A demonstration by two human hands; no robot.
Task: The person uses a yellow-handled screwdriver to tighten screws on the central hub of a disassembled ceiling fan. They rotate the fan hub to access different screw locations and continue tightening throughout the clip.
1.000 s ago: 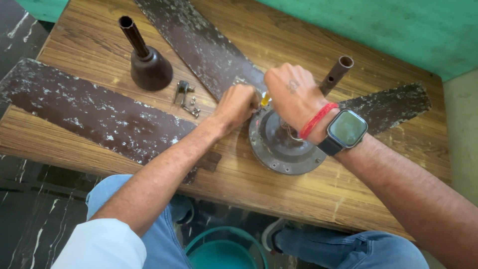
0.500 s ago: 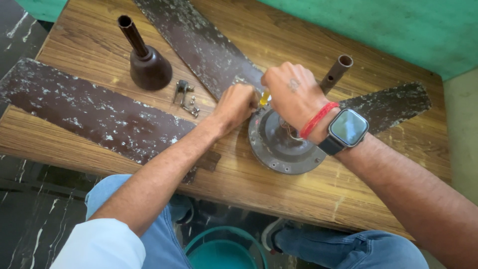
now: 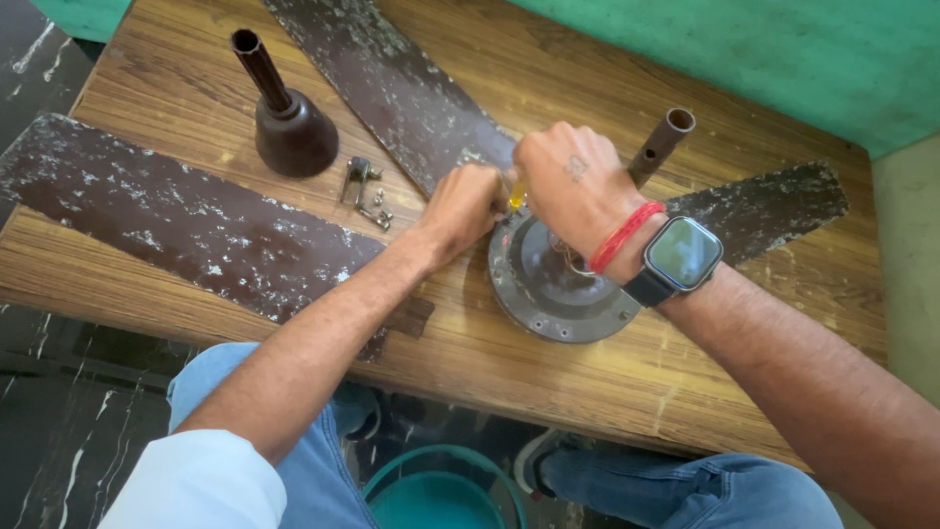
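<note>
A round grey fan motor housing [image 3: 548, 289] lies on the wooden table [image 3: 627, 382], with its brown rod [image 3: 659, 145] sticking up behind. My right hand [image 3: 573, 181] is closed around a tool with a yellow handle [image 3: 515, 193] at the housing's upper left rim. My left hand [image 3: 460, 208] is curled right beside it, touching the housing's edge and the end of a brown blade [image 3: 392, 88]. The tool's tip is hidden by both hands. A smartwatch and a red thread sit on my right wrist.
Two more worn brown fan blades lie flat: one at the left [image 3: 186, 225], one at the right [image 3: 774, 201]. A brown bell-shaped canopy with a pipe [image 3: 289, 122] stands at the back left. Loose metal screws and a clamp [image 3: 364, 194] lie near it. A teal bucket [image 3: 441, 490] sits below.
Both hands stay at the housing's upper left rim, with only slight shifts of the fingers. Nothing else on the table has moved.
</note>
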